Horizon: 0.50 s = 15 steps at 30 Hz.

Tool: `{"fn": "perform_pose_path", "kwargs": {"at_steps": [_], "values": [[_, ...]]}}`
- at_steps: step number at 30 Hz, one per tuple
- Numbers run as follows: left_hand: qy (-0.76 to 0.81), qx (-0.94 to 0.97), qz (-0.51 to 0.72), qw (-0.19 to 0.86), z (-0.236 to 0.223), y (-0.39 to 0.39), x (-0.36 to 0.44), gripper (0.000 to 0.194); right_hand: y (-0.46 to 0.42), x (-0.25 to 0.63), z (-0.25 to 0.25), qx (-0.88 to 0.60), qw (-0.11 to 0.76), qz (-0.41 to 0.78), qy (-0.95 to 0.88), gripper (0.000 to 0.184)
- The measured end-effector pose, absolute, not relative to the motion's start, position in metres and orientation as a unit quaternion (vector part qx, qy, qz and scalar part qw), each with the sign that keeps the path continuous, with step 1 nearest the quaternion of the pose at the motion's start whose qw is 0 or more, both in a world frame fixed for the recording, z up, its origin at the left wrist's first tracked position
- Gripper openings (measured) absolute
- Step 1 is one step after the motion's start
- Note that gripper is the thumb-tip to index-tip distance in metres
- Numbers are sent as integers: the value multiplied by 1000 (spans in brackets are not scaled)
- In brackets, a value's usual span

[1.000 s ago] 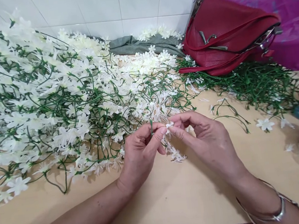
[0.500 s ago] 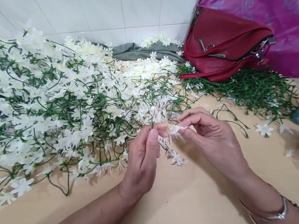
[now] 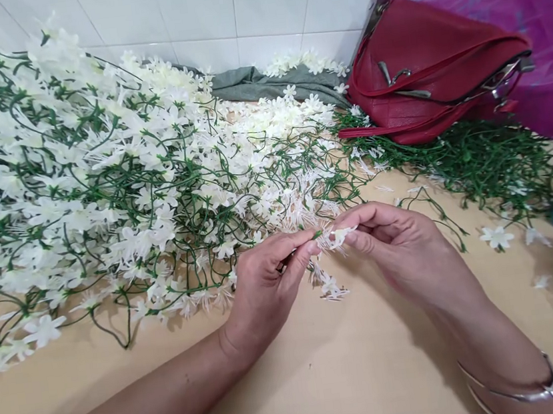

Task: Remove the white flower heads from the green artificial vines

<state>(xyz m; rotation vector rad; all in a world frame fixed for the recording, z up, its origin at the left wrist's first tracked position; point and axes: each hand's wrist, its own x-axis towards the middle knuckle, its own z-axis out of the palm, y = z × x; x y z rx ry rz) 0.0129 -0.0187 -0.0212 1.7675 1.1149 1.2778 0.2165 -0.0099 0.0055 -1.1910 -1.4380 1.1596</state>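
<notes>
My left hand (image 3: 276,267) pinches a short green plastic stem (image 3: 317,235) between thumb and forefinger. Facing it, my right hand (image 3: 394,243) holds a white artificial flower (image 3: 341,234) by its petals at the fingertips. Fine white stamens fan out in the small gap between the two hands; whether stem and flower are joined there, I cannot tell. Just below the fingers, a white stamen piece (image 3: 333,287) lies on the table. A large heap of white artificial flowers (image 3: 116,179) on green stems spreads behind and left of my hands.
Behind to the right, a red handbag (image 3: 431,74) rests by a pile of green stems (image 3: 492,160), with a purple plastic bag (image 3: 551,59) beyond. A grey cloth (image 3: 261,84) lies along the tiled wall (image 3: 272,6). One loose flower (image 3: 496,237) lies on the table (image 3: 298,379).
My left thumb and forefinger have moved right, closer to my right fingertips, bringing the green stem up to the white flower. The whole view has shifted slightly.
</notes>
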Motion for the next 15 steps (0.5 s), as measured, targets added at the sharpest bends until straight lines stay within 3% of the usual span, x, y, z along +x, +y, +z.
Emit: {"fn": "perform_pose_path", "kwargs": {"at_steps": [15], "values": [[405, 745, 445, 288, -16, -17, 13, 15, -11, 216, 12, -501, 384, 487, -603, 24]]}}
